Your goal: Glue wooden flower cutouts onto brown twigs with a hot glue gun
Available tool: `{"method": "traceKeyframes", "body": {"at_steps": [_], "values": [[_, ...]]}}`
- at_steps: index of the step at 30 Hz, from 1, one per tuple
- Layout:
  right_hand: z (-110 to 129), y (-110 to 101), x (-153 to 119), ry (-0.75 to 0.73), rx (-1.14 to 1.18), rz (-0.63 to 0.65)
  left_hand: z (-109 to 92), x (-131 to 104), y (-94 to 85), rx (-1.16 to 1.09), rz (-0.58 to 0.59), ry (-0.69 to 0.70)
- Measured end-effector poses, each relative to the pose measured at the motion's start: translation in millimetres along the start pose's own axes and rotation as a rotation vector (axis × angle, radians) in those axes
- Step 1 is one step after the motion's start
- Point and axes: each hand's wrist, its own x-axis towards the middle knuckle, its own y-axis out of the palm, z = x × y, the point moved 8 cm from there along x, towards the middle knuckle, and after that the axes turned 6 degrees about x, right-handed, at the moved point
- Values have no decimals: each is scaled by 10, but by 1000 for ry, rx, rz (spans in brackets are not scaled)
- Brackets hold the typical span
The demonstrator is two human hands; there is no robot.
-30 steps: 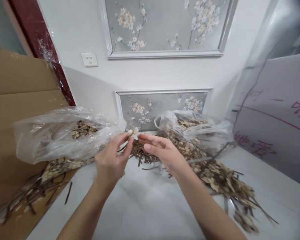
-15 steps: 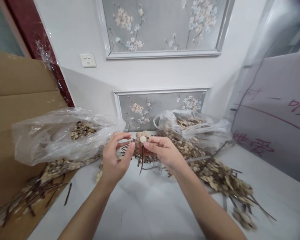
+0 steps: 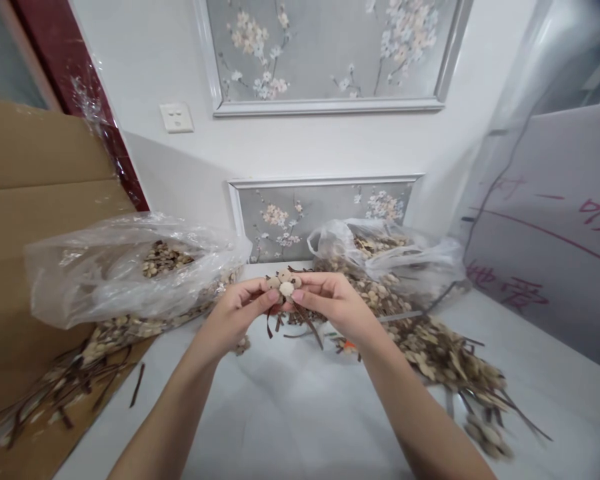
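Between both hands is a small flower (image 3: 286,289) with round beige petals, a paler round centre and dark brown strips hanging below it. My left hand (image 3: 240,310) pinches its left petals between thumb and fingers. On the other side, my right hand (image 3: 330,300) grips the right petals, its thumb close to the centre. The fingertips behind the flower are partly hidden. Behind and below the hands lie more brown strips and beige pieces on the white table (image 3: 280,413).
A clear plastic bag (image 3: 100,273) with beige pieces lies at the left, beside a cardboard box (image 3: 35,233). Another plastic bag (image 3: 410,257) and a long heap of beige flowers (image 3: 445,353) spread along the right. A framed floral wall panel (image 3: 325,110) is behind.
My left hand has moved right and closed from an open pose onto the flower's left side. The flower now sits slightly lower, held by both hands.
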Motion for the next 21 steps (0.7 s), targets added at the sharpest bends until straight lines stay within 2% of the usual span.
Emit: {"method": "traceKeyframes", "body": {"at_steps": [4,8,12,16,21], "values": [[-52,-69,-11,34,27,-73,9,-22,-17,104,15,-12],[-77,-81,-14,62,20,-90,20,-24,0,133,23,-21],[-59,-61,12,44,-24,-54,54,10,19,45,-23,-45],[-79,-50,35,50,-89,1,72,35,-8,63,-75,-51],[-170,-102,60,101,-119,-12,46,24,-5,122,-54,-49]]}}
